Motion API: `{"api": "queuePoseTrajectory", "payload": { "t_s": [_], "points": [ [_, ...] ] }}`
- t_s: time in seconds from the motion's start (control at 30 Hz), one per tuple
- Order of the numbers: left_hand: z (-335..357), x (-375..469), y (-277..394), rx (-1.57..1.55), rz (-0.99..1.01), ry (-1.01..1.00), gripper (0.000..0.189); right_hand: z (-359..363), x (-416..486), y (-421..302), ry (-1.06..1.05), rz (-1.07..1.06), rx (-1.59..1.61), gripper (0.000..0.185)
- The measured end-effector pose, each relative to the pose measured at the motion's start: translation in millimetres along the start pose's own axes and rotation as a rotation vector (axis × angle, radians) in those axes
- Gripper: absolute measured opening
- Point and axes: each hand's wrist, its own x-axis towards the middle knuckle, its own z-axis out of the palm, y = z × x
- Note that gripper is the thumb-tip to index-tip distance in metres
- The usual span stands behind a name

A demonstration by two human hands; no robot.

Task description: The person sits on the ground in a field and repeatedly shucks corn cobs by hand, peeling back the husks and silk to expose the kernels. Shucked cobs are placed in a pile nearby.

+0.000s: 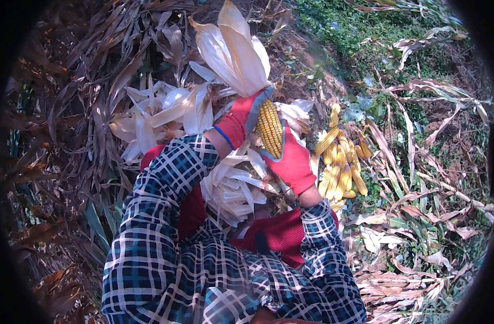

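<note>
A yellow ear of corn [269, 128] is held between my two gloved hands, its rows of kernels bare. My left hand [249, 115], in a red glove with grey palm coating, grips its upper end, where pale dry husk [240, 56] fans out beyond the fingers. My right hand [289, 162], in a matching glove, clasps the lower end, with the thumb and palm around the kernels. Some fingers of both hands are hidden. Below and between my hands lies a heap of stripped husks [232, 192].
A pile of husked corn ears [340, 162] lies on the ground to the right. More loose husks [174, 105] lie to the left. Dry corn stalks and leaves [121, 44] crowd the left side. Green weeds [332, 28] and fallen dry leaves [408, 279] cover ground on the right.
</note>
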Motion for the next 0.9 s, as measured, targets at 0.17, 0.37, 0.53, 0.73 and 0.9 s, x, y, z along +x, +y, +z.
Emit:
{"api": "queuePoseTrajectory", "payload": {
  "t_s": [0.17,0.37,0.53,0.73,0.9],
  "points": [
    [-1.6,-10.4,20.6,-0.334,-0.085,-0.133,0.037,14.3,-15.4,4.3,0.039,-0.020,0.306,0.098],
    [-17.0,-12.3,48.0,-0.463,-0.170,-0.258,0.029,19.7,-17.1,15.2,-0.343,0.118,0.873,0.073],
    [-106.2,23.3,104.5,-0.489,0.085,0.173,0.022,8.5,-31.2,4.6,-0.499,-0.011,0.776,0.076],
    [-152.8,35.2,109.9,0.055,0.468,0.633,0.033,2.4,-39.8,12.4,-0.487,0.374,1.165,0.066],
    [-77.2,20.4,95.1,-0.325,0.033,0.356,0.043,0.7,-18.9,23.3,-0.129,0.312,1.164,0.035]
  ]
}}
